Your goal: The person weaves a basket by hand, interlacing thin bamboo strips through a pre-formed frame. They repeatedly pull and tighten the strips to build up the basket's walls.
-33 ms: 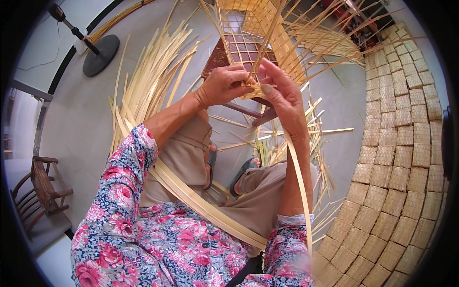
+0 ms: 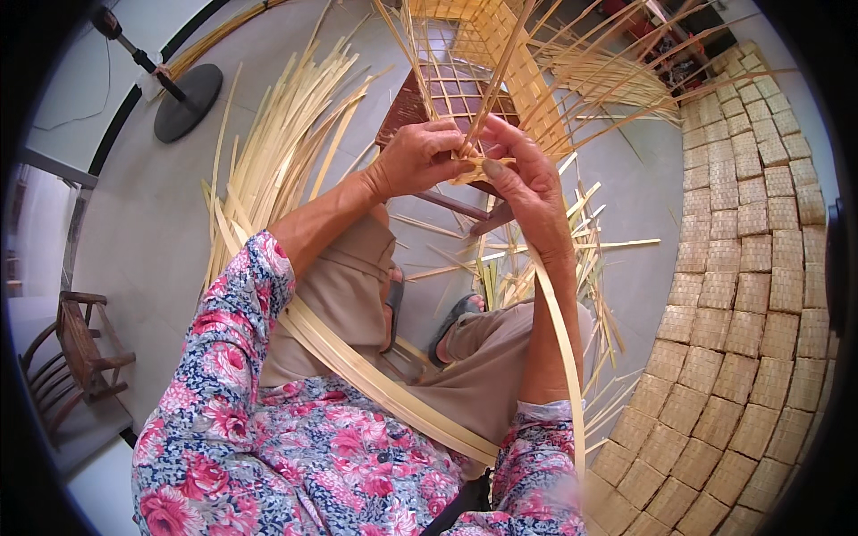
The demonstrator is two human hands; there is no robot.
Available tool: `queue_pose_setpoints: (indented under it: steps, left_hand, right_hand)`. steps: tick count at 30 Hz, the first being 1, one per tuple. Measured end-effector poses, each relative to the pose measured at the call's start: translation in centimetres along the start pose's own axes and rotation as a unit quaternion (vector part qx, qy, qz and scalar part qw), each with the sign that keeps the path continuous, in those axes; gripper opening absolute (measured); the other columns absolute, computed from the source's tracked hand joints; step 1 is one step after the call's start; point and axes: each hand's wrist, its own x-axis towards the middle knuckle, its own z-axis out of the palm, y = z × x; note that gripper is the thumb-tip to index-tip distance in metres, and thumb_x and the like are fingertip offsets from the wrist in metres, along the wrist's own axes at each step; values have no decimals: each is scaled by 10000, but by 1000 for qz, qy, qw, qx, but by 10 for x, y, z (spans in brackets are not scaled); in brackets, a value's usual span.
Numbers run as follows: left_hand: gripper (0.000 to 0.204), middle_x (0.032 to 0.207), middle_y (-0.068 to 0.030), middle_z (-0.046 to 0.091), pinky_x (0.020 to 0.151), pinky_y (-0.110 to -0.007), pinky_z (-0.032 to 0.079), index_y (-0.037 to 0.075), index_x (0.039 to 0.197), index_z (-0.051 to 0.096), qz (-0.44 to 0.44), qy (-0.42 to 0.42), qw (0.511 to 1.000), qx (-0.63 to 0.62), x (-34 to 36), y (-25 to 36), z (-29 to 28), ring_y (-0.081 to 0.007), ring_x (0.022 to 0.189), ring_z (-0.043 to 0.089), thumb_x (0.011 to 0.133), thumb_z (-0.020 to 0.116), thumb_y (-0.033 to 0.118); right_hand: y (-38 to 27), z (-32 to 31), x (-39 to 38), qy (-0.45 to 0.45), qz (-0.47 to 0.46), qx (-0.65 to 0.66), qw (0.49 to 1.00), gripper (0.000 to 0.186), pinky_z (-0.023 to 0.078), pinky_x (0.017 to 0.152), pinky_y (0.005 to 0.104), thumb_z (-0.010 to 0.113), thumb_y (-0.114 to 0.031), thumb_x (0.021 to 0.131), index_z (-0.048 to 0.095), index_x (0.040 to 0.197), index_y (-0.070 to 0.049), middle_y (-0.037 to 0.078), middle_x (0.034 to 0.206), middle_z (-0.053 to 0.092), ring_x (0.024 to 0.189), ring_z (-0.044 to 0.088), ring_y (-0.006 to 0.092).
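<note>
A partly woven bamboo basket (image 2: 539,85), with an open lattice side and long loose uprights, rests before me on a dark red wooden stool (image 2: 407,107). At its near corner, my left hand (image 2: 418,159) pinches the woven edge between thumb and fingers. My right hand (image 2: 527,174) is close beside it, its thumb and fingers closed on the same edge. From under the right hand a long pale bamboo strip (image 2: 561,348) curves down along my forearm. The exact spot gripped is partly hidden by the fingers. Several flat bamboo strips (image 2: 384,393) lie across my lap.
A heap of split bamboo strips (image 2: 281,152) lies on the floor at left, and scraps (image 2: 536,268) are scattered around the stool. Stacked woven pieces (image 2: 742,268) line the right side. A wooden chair (image 2: 89,348) and a round black stand base (image 2: 189,103) are at left.
My right thumb and fingers have shifted slightly left, closer to my left hand. The hanging strip has moved a little with them. My left hand stays put.
</note>
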Motion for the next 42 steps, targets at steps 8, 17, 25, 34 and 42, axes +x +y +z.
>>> queue_pose_setpoints:
  steps: [8, 17, 25, 34, 42]
  left_hand:
    - [163, 772, -62, 580, 617, -346, 498, 76, 994, 745, -8, 24, 1000, -8, -2, 1, 5, -236, 703, 606, 860, 784, 162]
    - [161, 799, -71, 611, 614, -340, 514, 48, 976, 735, 13, 53, 998, 31, -3, 3, 10, -229, 707, 627, 865, 786, 153]
    - [148, 792, -82, 612, 596, -346, 518, 24, 900, 684, 43, 99, 993, 44, -4, 2, 14, -240, 694, 632, 875, 772, 140]
    - [149, 770, -100, 570, 564, -336, 463, -4, 863, 645, 39, 110, 993, 36, -3, 1, 18, -230, 637, 569, 914, 740, 99]
    - [131, 764, -110, 575, 572, -343, 462, 4, 912, 686, -11, 88, 993, 74, 1, 4, 13, -232, 640, 569, 914, 743, 123]
  right_hand:
    - [15, 9, -11, 151, -45, -27, 987, 118, 461, 790, 240, 633, -129, 998, 630, 961, -17, 9, 960, 613, 860, 552, 82]
    - [8, 3, -9, 212, -59, -85, 972, 589, 504, 890, 281, 513, 27, 914, 450, 1496, -36, 89, 1276, 562, 954, 533, 136]
    - [20, -10, -10, 314, -36, 26, 948, 199, 511, 797, 285, 549, -186, 1043, 631, 1003, -8, 75, 979, 583, 839, 588, 137]
    - [47, -36, -15, 396, 57, 387, 831, 294, 562, 952, 452, 366, -209, 1103, 545, 1121, 24, 159, 1062, 570, 959, 617, 286]
    - [38, -17, -17, 421, 55, 472, 773, 262, 551, 956, 452, 443, -216, 1056, 583, 1045, 6, 145, 1023, 639, 969, 630, 286]
